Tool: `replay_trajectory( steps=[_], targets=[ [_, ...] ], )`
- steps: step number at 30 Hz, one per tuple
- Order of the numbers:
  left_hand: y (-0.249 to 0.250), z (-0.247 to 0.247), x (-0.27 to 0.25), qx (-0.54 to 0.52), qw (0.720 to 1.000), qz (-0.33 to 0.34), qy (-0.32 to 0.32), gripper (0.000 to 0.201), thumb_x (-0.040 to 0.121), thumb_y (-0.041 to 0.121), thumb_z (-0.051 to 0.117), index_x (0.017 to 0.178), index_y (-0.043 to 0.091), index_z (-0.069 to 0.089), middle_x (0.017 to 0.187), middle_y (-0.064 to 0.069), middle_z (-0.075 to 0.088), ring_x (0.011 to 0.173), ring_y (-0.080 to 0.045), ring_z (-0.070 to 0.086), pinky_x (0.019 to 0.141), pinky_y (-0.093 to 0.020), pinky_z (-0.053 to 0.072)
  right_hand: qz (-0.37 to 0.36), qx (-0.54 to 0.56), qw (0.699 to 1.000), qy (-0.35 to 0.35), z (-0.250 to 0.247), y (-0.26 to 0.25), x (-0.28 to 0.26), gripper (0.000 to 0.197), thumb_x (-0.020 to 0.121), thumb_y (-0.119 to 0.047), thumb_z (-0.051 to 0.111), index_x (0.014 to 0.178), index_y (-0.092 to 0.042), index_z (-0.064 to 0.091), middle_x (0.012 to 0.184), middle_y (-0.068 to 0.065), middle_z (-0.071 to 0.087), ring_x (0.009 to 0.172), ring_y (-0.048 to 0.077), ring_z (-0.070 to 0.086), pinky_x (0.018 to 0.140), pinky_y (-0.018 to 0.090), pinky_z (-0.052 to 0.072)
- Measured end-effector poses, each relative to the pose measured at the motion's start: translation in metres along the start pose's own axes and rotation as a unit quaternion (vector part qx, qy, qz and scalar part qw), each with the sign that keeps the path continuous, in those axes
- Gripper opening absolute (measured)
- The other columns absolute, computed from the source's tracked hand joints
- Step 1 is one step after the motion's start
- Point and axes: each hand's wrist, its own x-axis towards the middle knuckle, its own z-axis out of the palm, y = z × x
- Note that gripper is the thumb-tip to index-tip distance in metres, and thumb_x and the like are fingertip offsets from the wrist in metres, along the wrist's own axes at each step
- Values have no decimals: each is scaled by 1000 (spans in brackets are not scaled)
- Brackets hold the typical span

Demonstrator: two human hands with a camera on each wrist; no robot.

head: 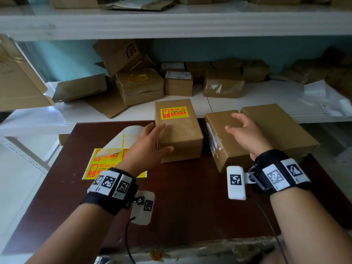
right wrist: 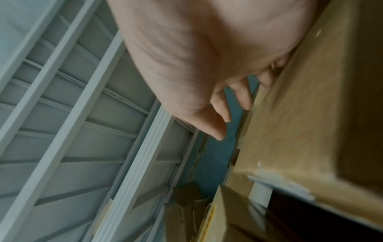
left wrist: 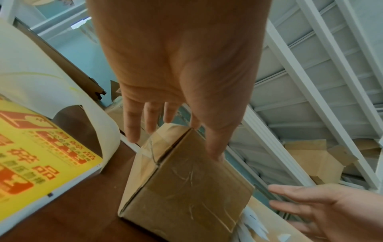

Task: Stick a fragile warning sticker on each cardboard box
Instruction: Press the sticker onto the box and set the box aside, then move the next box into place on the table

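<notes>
A small cardboard box (head: 179, 134) stands on the dark table and carries a yellow fragile sticker (head: 174, 113) on its top. My left hand (head: 158, 139) is at this box's left front corner, fingers straight and thumb by the front face; the left wrist view shows the same hand (left wrist: 176, 131) over the box (left wrist: 186, 188). To the right lies a second, plain box (head: 215, 121), and my right hand (head: 238, 126) hovers over it with fingers spread, holding nothing. A third plain box (head: 282, 128) lies right of that. The sticker sheet (head: 106, 161) lies at the left, its backing curled up.
The brown table (head: 190, 197) ends near my body. Behind it a white shelf (head: 247, 100) holds several cardboard boxes, one (head: 139, 84) with a yellow sticker. Flattened cardboard (head: 19, 82) leans at the far left. White floor shows left of the table.
</notes>
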Motion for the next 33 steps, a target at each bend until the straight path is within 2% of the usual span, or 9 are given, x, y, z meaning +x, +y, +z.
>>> replay_trajectory(
  steps=[2, 6, 10, 16, 18, 22, 26, 29, 33],
  targets=[
    [5, 0, -10, -16, 998, 25, 58, 62, 90, 41, 67, 146, 31, 43, 153, 1, 35, 136, -19, 42, 109, -41, 43, 18, 2, 1000, 19, -8, 5, -2, 57, 97, -20, 61, 149, -28, 40, 157, -2, 36, 143, 23, 36, 110, 42, 34],
    [37, 9, -25, -51, 986, 83, 139, 20, 95, 26, 61, 114, 26, 68, 108, 10, 58, 87, -1, 57, 78, -29, 53, 67, -26, 997, 2, -16, 15, -2, 63, 95, -20, 65, 151, -24, 35, 153, 3, 41, 132, 26, 47, 105, 43, 40],
    [84, 28, -29, -20, 987, 129, 91, 21, 96, 20, 56, 109, 22, 72, 107, 6, 69, 92, -12, 63, 80, -28, 52, 93, -53, 994, -2, -16, 18, -1, 77, 89, -23, 72, 152, -27, 27, 150, 6, 44, 125, 29, 53, 103, 50, 47],
    [131, 66, -13, -69, 991, 8, -114, 37, 100, 30, 52, 132, 14, 56, 127, -9, 64, 117, -30, 60, 92, -30, 46, 140, -13, 990, -1, -27, 16, -7, 90, 84, -22, 78, 155, -11, 24, 150, 13, 45, 133, 32, 48, 110, 46, 41],
    [139, 70, -10, -113, 984, -42, -130, 47, 100, 27, 53, 143, 8, 45, 139, -11, 56, 127, -29, 53, 94, -27, 40, 147, -12, 989, 1, -30, 15, -15, 90, 84, -22, 79, 154, -7, 25, 150, 14, 44, 135, 33, 47, 110, 45, 40],
    [138, 80, -4, -177, 969, -77, -152, 41, 93, 20, 63, 131, 4, 56, 130, -13, 64, 116, -27, 62, 102, -36, 48, 149, -2, 989, -16, -36, 17, -35, 86, 87, -22, 77, 155, -7, 27, 155, 14, 40, 139, 32, 43, 111, 43, 38],
    [138, 79, -12, -247, 958, -75, -129, 33, 91, 13, 65, 122, 3, 59, 117, -14, 69, 103, -25, 68, 83, -35, 56, 135, 10, 991, -15, -48, 21, -54, 71, 88, -24, 76, 147, -7, 41, 140, 7, 54, 127, 28, 53, 103, 38, 44],
    [149, 62, -32, -283, 950, -61, -116, 33, 90, 10, 66, 122, 12, 56, 112, -7, 68, 101, -26, 69, 88, -43, 58, 107, 26, 994, -1, -60, 22, -66, 55, 89, -25, 73, 136, -7, 52, 122, 3, 62, 103, 23, 60, 91, 35, 49],
    [156, 37, -58, -328, 938, -58, -99, 46, 91, 6, 65, 134, 13, 51, 105, 2, 63, 89, -14, 66, 73, -32, 59, 85, 55, 995, 13, -74, 11, -83, 64, 85, -33, 76, 139, -12, 52, 132, 6, 61, 114, 25, 61, 102, 46, 50]
  ],
)
